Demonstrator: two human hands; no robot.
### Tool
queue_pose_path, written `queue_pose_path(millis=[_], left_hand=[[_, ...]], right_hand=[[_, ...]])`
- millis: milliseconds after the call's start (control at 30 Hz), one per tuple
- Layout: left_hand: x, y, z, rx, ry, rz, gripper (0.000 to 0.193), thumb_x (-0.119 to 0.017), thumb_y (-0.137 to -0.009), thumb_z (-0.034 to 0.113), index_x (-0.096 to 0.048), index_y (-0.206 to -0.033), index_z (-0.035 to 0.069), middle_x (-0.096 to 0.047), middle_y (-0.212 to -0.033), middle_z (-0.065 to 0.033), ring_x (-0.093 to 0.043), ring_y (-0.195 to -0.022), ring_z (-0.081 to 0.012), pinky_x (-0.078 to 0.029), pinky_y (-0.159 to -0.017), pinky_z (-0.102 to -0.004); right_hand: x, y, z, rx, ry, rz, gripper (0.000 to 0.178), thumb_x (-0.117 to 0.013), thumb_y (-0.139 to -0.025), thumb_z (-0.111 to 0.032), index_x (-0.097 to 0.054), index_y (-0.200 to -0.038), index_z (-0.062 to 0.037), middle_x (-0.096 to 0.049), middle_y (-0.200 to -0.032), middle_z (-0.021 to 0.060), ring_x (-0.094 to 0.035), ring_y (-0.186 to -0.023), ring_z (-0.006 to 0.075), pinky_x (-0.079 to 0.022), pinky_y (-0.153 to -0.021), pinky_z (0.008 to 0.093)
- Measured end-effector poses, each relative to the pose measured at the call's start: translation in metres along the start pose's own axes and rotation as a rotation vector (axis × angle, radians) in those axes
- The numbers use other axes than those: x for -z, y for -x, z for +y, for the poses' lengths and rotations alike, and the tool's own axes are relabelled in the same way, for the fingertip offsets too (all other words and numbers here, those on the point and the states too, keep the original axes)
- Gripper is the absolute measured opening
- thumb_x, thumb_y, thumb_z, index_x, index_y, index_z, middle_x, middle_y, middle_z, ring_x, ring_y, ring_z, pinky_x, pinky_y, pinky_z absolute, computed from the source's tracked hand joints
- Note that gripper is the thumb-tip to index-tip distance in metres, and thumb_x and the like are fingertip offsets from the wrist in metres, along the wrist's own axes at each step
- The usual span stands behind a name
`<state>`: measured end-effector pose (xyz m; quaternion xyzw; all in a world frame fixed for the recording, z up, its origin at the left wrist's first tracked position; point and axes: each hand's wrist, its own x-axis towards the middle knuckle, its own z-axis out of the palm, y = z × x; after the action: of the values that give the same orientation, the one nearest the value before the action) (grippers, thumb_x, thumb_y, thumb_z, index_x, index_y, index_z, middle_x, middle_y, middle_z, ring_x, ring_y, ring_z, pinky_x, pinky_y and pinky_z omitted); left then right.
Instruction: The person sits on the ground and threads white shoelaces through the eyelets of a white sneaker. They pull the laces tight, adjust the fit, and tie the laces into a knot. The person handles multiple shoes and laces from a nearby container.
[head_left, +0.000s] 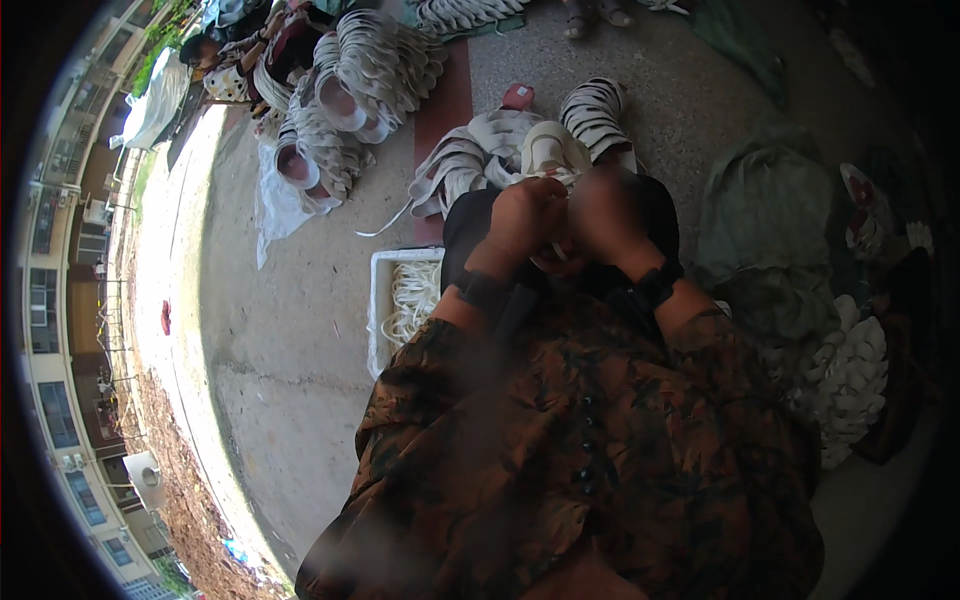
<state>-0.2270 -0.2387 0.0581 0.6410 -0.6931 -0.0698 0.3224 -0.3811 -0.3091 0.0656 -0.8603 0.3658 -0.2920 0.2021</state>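
Over my lap, a cream-white shoe upper (553,152) sticks out beyond my two hands, which meet at its near end. My left hand (522,222) is closed, fingers bent in against the upper. Close beside it, my right hand (608,220) is smeared, and its fingers cannot be made out. A small pale bit shows between the hands, too small to name. Just beyond lie stacked white shoe uppers, one pile (455,170) to the left and another (592,112) to the right. A white foam box (376,310) holding white laces (415,290) stands by my left forearm.
Large stacks of white uppers (370,70) stand at the far left, near another person (230,75). A red object (518,97) lies behind the near piles. On the right are a grey-green cloth sack (765,225) and a heap of white pieces (845,375).
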Motion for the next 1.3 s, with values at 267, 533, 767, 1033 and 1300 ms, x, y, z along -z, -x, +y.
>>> queue_pose_path(millis=[267, 533, 767, 1033, 1300], left_hand=[[-0.011, -0.03, 0.027, 0.16, -0.37, -0.233, 0.015, -0.061, -0.074, 0.025, -0.065, -0.077, 0.011, -0.063, -0.08, -0.0076, -0.065, -0.079, -0.026, -0.052, -0.067, -0.0363], [0.052, 0.019, -0.015, 0.17, 0.574, -0.294, 0.012, -0.062, -0.082, 0.009, -0.065, -0.09, 0.001, -0.063, -0.083, -0.0077, -0.06, -0.079, -0.0133, -0.049, -0.072, -0.0278], [0.049, 0.004, 0.015, 0.281, 0.609, -0.259, 0.011, -0.064, -0.082, 0.007, -0.063, -0.088, -0.001, -0.064, -0.085, -0.0053, -0.059, -0.084, -0.0116, -0.047, -0.076, -0.0259], [0.052, 0.0, 0.011, 0.451, 0.985, -0.068, 0.026, -0.065, -0.078, -0.001, -0.062, -0.104, 0.0, -0.067, -0.095, -0.0102, -0.064, -0.092, -0.0176, -0.05, -0.086, -0.0288], [0.032, -0.013, 0.018, 0.073, 0.771, -0.028, 0.033, -0.057, -0.077, -0.007, -0.056, -0.11, -0.001, -0.066, -0.099, -0.0076, -0.063, -0.097, -0.0177, -0.049, -0.085, -0.0289]], right_hand=[[0.002, 0.004, 0.002, -0.082, -0.119, 0.085, 0.005, -0.057, -0.072, -0.006, -0.056, -0.071, -0.001, -0.058, -0.07, 0.0203, -0.059, -0.07, 0.0397, -0.047, -0.062, 0.0474], [0.01, -0.005, 0.003, -0.103, -0.173, 0.031, 0.003, -0.061, -0.071, -0.005, -0.06, -0.071, -0.002, -0.063, -0.084, 0.0173, -0.062, -0.077, 0.0338, -0.05, -0.067, 0.0411], [0.02, -0.012, -0.004, 0.38, -0.438, -0.058, 0.015, -0.061, -0.074, -0.001, -0.069, -0.086, -0.0038, -0.066, -0.088, 0.0127, -0.065, -0.085, 0.0291, -0.052, -0.076, 0.0349], [0.009, -0.013, 0.008, -0.401, -0.998, -0.225, 0.01, -0.059, -0.085, -0.004, -0.067, -0.089, 0.0009, -0.066, -0.071, 0.0038, -0.056, -0.06, 0.0055, -0.044, -0.058, 0.0189], [0.001, -0.009, 0.018, -0.491, -1.172, -0.157, 0.01, -0.059, -0.086, -0.006, -0.063, -0.092, 0.0013, -0.065, -0.073, 0.0049, -0.058, -0.062, 0.0072, -0.043, -0.057, 0.0193]])
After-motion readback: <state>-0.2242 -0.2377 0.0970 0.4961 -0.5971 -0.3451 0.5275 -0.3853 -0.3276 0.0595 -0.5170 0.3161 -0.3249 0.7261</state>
